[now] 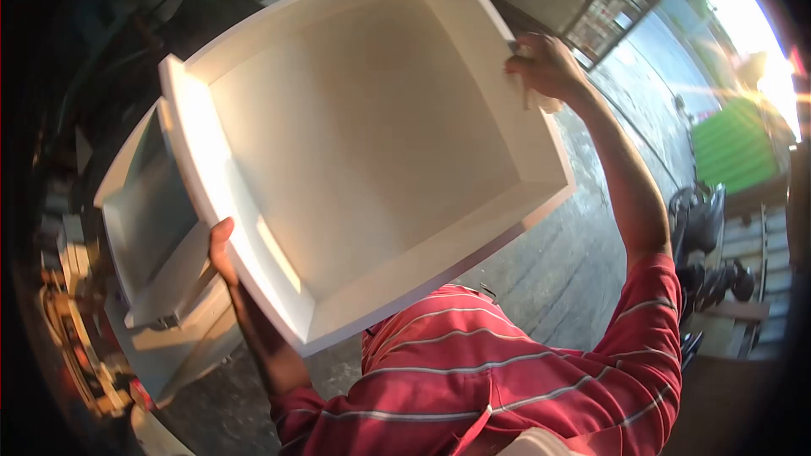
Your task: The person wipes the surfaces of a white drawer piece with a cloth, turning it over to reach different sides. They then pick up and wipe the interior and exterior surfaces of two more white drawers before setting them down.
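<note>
A white drawer (363, 118), an open box with a wider panel along its left side, is held up tilted in front of me. My left hand (221, 249) grips that left panel, its thumb over the edge and the other fingers hidden behind. At the drawer's right side, my right hand (547, 67) is closed over the rim, fingers bent to the inner face. A crumpled pale cloth (549, 105) shows under its palm and between the fingers; its exact kind is hard to make out.
Another white drawer-like box (152, 211) stands behind at the left. Wooden pieces (84, 329) are piled at the far left. A green panel (733, 145) and dark objects (701, 219) stand to the right on the grey floor (557, 262). Bright sunlight enters at the upper right.
</note>
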### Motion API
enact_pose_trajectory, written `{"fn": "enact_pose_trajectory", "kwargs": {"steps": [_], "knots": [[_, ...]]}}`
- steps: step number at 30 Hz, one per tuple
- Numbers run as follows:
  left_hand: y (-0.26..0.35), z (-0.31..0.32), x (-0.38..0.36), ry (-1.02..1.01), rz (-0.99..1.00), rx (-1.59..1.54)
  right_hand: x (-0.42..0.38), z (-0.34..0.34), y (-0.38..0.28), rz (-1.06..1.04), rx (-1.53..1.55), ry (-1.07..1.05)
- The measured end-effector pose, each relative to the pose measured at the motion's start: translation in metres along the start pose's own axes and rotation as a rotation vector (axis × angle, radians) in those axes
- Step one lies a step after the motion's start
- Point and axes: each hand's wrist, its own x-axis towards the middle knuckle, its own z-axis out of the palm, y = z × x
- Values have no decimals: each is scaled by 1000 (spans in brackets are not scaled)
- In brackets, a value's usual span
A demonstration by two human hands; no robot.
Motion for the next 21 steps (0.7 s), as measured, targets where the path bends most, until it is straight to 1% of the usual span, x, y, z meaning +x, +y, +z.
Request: {"fn": "enact_pose_trajectory", "kwargs": {"steps": [1, 2, 3, 4, 5, 7, 8, 9, 10, 12, 13, 14, 15, 16, 17, 18, 19, 21], "knots": [[-3, 9, 4, 52, -28, 15, 16, 11, 3, 7, -2, 2], [-15, -6, 21, 2, -39, 68, 35, 25, 10, 1, -5, 15], [-22, -7, 32, 80, -55, 111, 54, 37, 14, 2, -10, 27], [-16, -1, 37, 86, -92, 236, 72, 46, 16, -33, -16, 10], [-22, -1, 47, 20, -58, 280, 87, 48, 23, -14, -17, -36], [-32, -17, 82, 33, 58, 326, 125, 60, 8, -16, -25, -76], [-27, -24, 94, 50, 53, 316, 139, 69, 1, -11, -18, -95], [-15, -21, 103, 38, -10, 307, 154, 76, -3, -3, -13, -108], [-5, -18, 110, 23, -86, 298, 169, 89, -4, -67, 10, -92], [9, -16, 122, 112, -201, 167, 199, 117, -14, -104, 10, -108], [13, -35, 137, 108, -279, 202, 207, 126, -26, -98, 20, -132], [32, 1, 114, 263, -256, 79, 209, 129, -48, -94, 17, -144], [5, 19, 86, 119, 539, 467, 221, 142, -56, -125, 5, -156], [10, 22, 89, 89, 608, 508, 226, 147, -72, -118, 6, -185], [31, -45, 134, 332, -105, 279, 239, 167, -78, -125, 4, -158], [27, -13, 121, 319, 201, 485, 251, 179, -84, -122, 3, -208], [25, 19, 105, 291, 512, 679, 259, 187, -93, -136, -38, -211], [22, 8, 119, 333, 586, 826, 270, 193, -109, -131, -10, -227]]}}
